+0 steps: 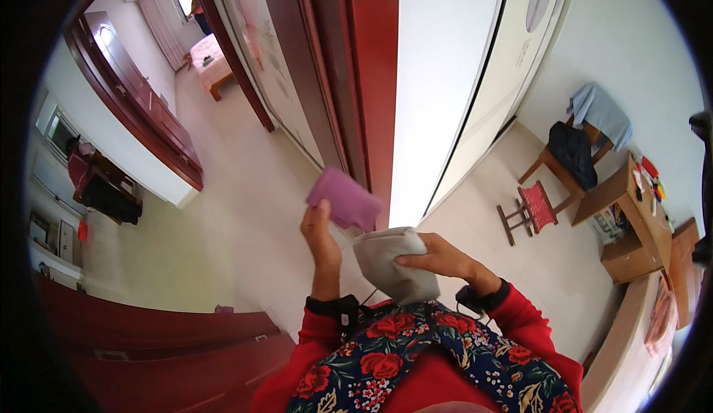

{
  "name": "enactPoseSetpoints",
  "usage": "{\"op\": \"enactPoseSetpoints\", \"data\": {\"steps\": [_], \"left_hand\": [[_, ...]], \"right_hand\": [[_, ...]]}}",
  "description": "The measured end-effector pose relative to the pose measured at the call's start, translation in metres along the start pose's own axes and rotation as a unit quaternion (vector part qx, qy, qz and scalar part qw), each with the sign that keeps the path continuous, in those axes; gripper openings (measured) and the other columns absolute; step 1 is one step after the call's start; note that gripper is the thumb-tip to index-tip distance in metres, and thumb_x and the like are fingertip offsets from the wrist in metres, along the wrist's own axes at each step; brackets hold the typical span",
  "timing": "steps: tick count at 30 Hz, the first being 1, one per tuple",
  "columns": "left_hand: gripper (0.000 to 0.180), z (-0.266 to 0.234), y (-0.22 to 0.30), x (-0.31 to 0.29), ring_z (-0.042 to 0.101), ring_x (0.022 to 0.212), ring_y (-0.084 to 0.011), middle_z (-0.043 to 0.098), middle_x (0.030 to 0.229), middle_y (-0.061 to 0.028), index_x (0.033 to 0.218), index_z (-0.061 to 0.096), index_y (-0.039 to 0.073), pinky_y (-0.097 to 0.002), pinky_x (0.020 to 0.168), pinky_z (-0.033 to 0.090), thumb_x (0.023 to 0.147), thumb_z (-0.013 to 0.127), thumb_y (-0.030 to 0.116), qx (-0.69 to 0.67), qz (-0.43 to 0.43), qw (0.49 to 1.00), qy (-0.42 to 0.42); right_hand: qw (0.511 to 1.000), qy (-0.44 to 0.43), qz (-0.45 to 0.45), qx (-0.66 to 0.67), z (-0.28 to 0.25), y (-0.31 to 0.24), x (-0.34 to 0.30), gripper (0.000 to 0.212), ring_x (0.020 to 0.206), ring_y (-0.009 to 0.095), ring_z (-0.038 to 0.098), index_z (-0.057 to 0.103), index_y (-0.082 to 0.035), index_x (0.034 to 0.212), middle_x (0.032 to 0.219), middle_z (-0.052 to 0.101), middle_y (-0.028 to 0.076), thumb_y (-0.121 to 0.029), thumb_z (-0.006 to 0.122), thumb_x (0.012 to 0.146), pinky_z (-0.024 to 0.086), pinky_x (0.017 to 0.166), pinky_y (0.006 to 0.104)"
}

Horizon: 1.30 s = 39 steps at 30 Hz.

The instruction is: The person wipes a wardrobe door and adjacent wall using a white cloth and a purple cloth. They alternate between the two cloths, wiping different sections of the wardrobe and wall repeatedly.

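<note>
Head view checked: left hand (319, 227) pinched a purple cloth (346, 199) by its lower edge, held up near the red door frame (371, 79). Right hand (438, 257) was clamped over a grey cloth (390, 264) at chest height. Both judged light, soft, non-slip; I'd grip at edges.

The left hand (318, 229) held a folded purple cloth (345, 200) up against the red door frame (371, 79), its grip closed on the cloth's lower corner. The right hand (438, 258) pressed a bunched grey cloth (390, 264) against the chest. A red stool (529, 209) and a wooden chair (572, 160) draped with clothes stood well apart on the pale tiled floor (245, 212).
</note>
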<state>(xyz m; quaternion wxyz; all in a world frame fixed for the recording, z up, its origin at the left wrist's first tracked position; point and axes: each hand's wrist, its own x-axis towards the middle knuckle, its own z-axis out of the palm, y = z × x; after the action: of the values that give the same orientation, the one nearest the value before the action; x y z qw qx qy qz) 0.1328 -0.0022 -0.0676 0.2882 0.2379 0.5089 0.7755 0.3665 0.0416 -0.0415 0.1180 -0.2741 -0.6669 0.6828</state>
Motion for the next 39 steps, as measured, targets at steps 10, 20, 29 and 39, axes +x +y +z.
{"op": "enactPoseSetpoints", "data": {"steps": [10, 20, 29, 39], "left_hand": [[0.040, -0.079, -0.035, 0.066, 0.056, 0.116, -0.0269, 0.058, 0.125, -0.0112, 0.125, 0.053, 0.006, -0.0492, 0.100, 0.043, 0.092, 0.061, 0.026, -0.344, -0.160, 0.922, 0.076], [0.039, -0.100, -0.177, 0.092, 0.058, 0.113, -0.0288, 0.061, 0.121, -0.0111, 0.122, 0.055, 0.005, -0.0461, 0.099, 0.049, 0.084, 0.064, -0.003, -0.339, -0.258, 0.905, -0.001], [0.048, -0.140, -0.254, 0.104, 0.064, 0.098, -0.0374, 0.066, 0.104, -0.0202, 0.112, 0.061, 0.003, -0.0422, 0.086, 0.053, 0.067, 0.078, 0.001, 0.391, 0.341, 0.848, -0.104], [0.036, -0.080, -0.227, 0.129, 0.066, 0.095, -0.0273, 0.066, 0.106, -0.0109, 0.115, 0.059, 0.005, -0.0365, 0.081, 0.055, 0.081, 0.071, 0.005, -0.087, 0.021, 0.988, -0.128]], "right_hand": [[0.949, 0.294, -0.053, 0.104, -0.067, 0.002, -0.053, 0.045, 0.099, 0.018, 0.061, 0.057, 0.006, 0.123, 0.110, 0.065, 0.009, -0.026, 0.062, 0.092, 0.048, 0.088, 0.0312], [0.933, 0.345, -0.064, 0.079, -0.065, -0.001, -0.068, 0.044, 0.100, 0.017, 0.060, 0.055, 0.004, 0.125, 0.111, 0.063, 0.009, -0.024, 0.060, 0.092, 0.047, 0.088, 0.0299], [0.924, 0.366, -0.052, 0.097, -0.057, 0.002, -0.081, 0.046, 0.107, 0.018, 0.058, 0.052, 0.004, 0.129, 0.118, 0.062, 0.008, -0.022, 0.060, 0.092, 0.045, 0.094, 0.0320], [0.918, 0.383, -0.057, 0.079, -0.052, -0.002, -0.084, 0.043, 0.105, 0.019, 0.059, 0.054, 0.005, 0.126, 0.116, 0.063, 0.009, -0.021, 0.058, 0.092, 0.046, 0.092, 0.0312]]}}
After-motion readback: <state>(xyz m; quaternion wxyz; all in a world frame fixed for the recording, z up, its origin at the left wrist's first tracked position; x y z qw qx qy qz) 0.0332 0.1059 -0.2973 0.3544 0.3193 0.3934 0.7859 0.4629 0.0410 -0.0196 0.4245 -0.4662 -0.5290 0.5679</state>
